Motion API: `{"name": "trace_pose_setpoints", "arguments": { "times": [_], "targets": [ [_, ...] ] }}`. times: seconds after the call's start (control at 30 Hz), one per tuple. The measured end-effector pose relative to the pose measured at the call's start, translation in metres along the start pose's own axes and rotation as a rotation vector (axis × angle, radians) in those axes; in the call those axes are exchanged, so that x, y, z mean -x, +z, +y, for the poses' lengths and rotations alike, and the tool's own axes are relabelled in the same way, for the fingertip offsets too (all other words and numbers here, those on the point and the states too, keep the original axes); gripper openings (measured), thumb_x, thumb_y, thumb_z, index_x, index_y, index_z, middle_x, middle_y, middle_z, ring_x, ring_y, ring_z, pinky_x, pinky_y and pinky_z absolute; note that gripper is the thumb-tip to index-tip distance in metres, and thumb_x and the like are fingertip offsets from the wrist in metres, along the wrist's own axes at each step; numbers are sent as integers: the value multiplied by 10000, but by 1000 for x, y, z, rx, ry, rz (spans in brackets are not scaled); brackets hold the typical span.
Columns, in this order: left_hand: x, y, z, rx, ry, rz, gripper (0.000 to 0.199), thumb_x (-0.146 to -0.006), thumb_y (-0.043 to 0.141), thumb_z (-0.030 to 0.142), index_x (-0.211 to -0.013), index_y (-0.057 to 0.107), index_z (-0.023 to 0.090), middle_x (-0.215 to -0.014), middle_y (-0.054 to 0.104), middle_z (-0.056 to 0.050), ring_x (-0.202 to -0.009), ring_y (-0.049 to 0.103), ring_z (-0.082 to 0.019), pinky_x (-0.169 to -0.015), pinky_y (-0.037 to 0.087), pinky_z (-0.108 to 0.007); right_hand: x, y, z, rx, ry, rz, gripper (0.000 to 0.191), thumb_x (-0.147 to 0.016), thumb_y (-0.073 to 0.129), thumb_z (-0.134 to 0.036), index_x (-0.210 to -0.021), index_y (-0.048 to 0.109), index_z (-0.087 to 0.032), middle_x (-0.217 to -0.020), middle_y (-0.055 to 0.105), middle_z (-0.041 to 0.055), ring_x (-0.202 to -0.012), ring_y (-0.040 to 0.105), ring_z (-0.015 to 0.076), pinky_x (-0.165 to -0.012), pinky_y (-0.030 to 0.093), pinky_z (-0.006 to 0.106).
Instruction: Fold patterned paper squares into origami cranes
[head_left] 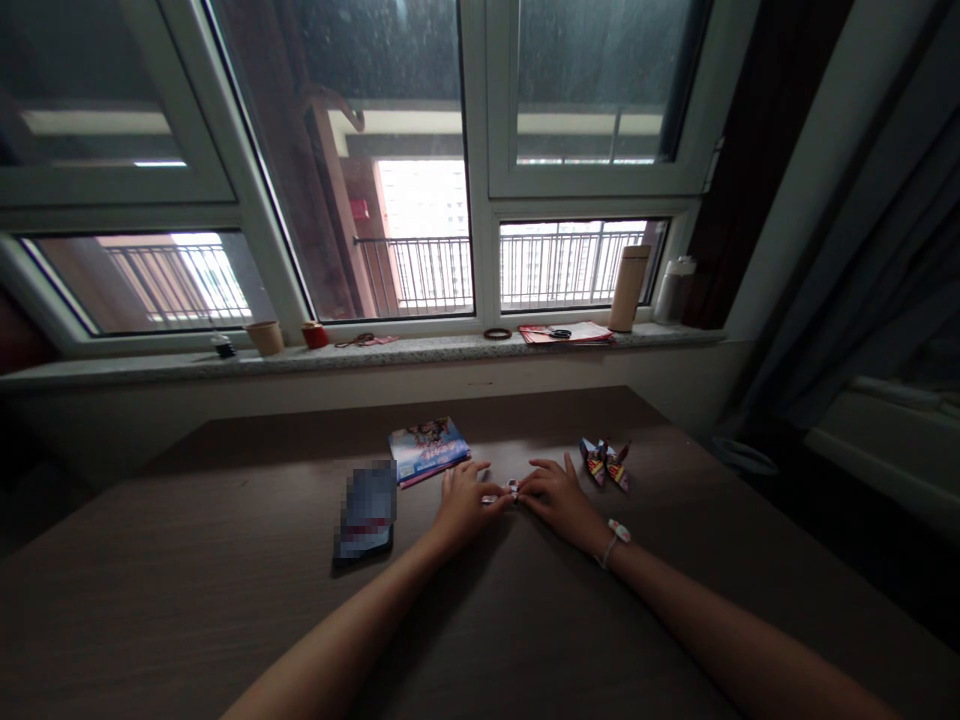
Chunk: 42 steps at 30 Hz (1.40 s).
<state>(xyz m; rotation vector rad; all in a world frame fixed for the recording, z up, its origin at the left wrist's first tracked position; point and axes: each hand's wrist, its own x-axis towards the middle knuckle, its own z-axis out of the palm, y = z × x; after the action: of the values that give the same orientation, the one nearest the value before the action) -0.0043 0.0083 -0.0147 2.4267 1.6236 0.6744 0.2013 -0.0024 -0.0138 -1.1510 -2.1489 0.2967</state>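
Between the fingertips of both hands is a small folded piece of paper [513, 487], white with dark and reddish print, just over the table. My left hand [466, 495] pinches its left side with thumb and finger. From the right, my right hand [561, 497] grips the other side, with a bracelet on that wrist. The fingers cover much of the paper, so its full shape is hidden. Right of my right hand stand folded paper pieces [604, 464] with pointed tips. Colourful printed sheets [429, 449] lie beyond my left hand.
A phone [366, 512] with a blurred screen lies left of my left hand on the dark wooden table [225, 560]. Along the stone windowsill [442, 350] stand a paper cup [264, 338], a red spool [315, 335], scissors [559, 333] on paper, and a tan bottle [629, 288].
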Motion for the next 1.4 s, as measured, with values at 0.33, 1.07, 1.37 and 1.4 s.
{"name": "trace_pose_setpoints", "arguments": {
  "times": [0.33, 1.07, 1.37, 1.4],
  "targets": [
    [-1, 0, 0, 7, -13, 21, 143, -809, 702, 380, -921, 753, 306, -1279, 589, -49, -1239, 472, -271, -1070, 313, -476, 0, -2, 1, -6, -76, -49, 79, -835, 703, -271, -882, 745, -319, -1010, 745, -4, -1229, 523, 266, -1116, 21, 666],
    [-3, -5, 0, -7, -55, -71, 178, -808, 702, 373, -978, 738, 335, -1343, 547, -32, -1291, 431, -295, -1106, 269, -490, -4, -16, 1, 54, -197, -98, 94, -886, 623, -252, -901, 711, -281, -994, 744, -20, -1244, 524, 216, -1157, -9, 608],
    [-3, -7, 0, -7, -53, -90, 189, -812, 698, 389, -992, 735, 344, -1363, 536, -36, -1306, 417, -294, -1121, 238, -516, -2, -2, 8, 74, 43, -70, 98, -872, 641, -331, -904, 709, -268, -1164, 635, 40, -1279, 422, 273, -1123, 163, 579],
    [-3, -7, 1, -7, -51, -89, 188, -815, 693, 386, -993, 735, 343, -1364, 536, -37, -1308, 416, -295, -1122, 233, -520, -2, -1, 9, 73, 58, -68, 112, -874, 636, -348, -904, 708, -267, -1160, 631, 42, -1268, 426, 272, -1120, 180, 564]
  ]
}}
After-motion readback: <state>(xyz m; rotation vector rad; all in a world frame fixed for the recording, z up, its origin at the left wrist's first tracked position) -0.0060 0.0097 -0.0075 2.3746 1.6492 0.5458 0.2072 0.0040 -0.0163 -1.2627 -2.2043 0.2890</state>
